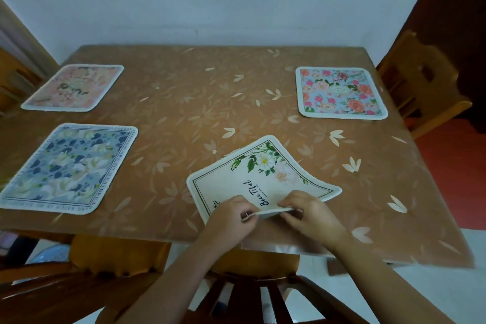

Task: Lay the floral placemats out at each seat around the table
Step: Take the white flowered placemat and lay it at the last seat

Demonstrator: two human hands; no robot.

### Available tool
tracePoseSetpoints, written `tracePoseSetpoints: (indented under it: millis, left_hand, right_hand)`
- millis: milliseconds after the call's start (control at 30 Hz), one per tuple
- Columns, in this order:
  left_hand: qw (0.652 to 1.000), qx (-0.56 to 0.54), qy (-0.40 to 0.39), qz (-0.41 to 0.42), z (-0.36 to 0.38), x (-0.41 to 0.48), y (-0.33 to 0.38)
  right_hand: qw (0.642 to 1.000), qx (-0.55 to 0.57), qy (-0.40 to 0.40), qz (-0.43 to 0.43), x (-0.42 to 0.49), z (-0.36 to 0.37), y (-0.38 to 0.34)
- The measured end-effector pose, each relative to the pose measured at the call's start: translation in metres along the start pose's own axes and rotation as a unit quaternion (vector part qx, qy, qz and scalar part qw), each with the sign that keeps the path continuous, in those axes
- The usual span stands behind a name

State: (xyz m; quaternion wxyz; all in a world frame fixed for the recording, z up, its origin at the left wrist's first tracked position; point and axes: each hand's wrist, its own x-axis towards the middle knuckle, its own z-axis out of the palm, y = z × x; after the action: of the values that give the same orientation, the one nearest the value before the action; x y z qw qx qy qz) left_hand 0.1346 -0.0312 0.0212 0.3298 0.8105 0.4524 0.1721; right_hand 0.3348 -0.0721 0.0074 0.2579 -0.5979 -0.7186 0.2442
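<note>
A cream placemat [259,175] with white flowers and dark script lies skewed near the table's front edge. My left hand [231,218] and my right hand [307,213] both pinch its near edge, which is lifted and curled off the table. A blue-and-white floral placemat [69,167] lies flat at the front left. At the back left lies a pink floral placemat [75,87]. A light-blue placemat with pink roses [339,92] is at the back right.
The table [200,102] wears a brown leaf-patterned cover and stands against a white wall. Wooden chairs stand at the near side [252,294], the front left [65,281] and the right [420,84]. Red floor shows at the right.
</note>
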Motion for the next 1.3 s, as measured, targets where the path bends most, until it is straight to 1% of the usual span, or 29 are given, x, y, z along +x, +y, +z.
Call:
tracePoseSetpoints:
  millis: [167,267,367,433,567,700,767,867,1000,1133,1233,1300]
  left_hand:
    - [0.998,0.037,0.048,0.024,-0.049,0.021,0.015]
    - [0.995,0.062,0.080,0.028,-0.072,0.034,0.025]
    - [0.991,0.074,0.102,0.040,-0.094,0.043,0.036]
    - [0.988,0.087,0.116,0.047,-0.108,0.047,0.045]
    - [0.976,0.145,0.154,0.050,-0.132,0.054,0.058]
    - [0.973,0.167,0.155,0.040,-0.139,0.061,0.065]
    - [0.972,0.164,0.167,0.027,-0.138,0.065,0.065]
    - [0.970,0.150,0.190,0.010,-0.137,0.073,0.062]
    - [0.972,0.101,0.211,0.003,-0.146,0.093,0.062]
    - [0.969,0.084,0.231,0.019,-0.155,0.122,0.066]
    - [0.956,0.048,0.285,0.044,-0.160,0.141,0.067]
    - [0.946,0.038,0.315,0.065,-0.162,0.147,0.064]
  right_hand:
    - [0.998,-0.034,0.057,0.013,0.033,-0.038,-0.016]
    - [0.996,-0.047,0.075,0.008,0.052,-0.059,-0.027]
    - [0.996,-0.058,0.071,0.002,0.065,-0.077,-0.038]
    - [0.995,-0.068,0.079,-0.009,0.071,-0.088,-0.048]
    - [0.989,-0.064,0.122,-0.048,0.078,-0.106,-0.069]
    - [0.984,-0.099,0.130,-0.066,0.083,-0.114,-0.084]
    - [0.985,-0.109,0.120,-0.061,0.085,-0.117,-0.088]
    - [0.985,-0.141,0.097,-0.030,0.091,-0.126,-0.083]
    - [0.982,-0.143,0.124,0.003,0.102,-0.141,-0.072]
    - [0.973,-0.129,0.190,0.000,0.123,-0.146,-0.067]
    - [0.959,-0.126,0.254,-0.009,0.142,-0.149,-0.066]
    - [0.945,-0.135,0.295,-0.031,0.150,-0.148,-0.066]
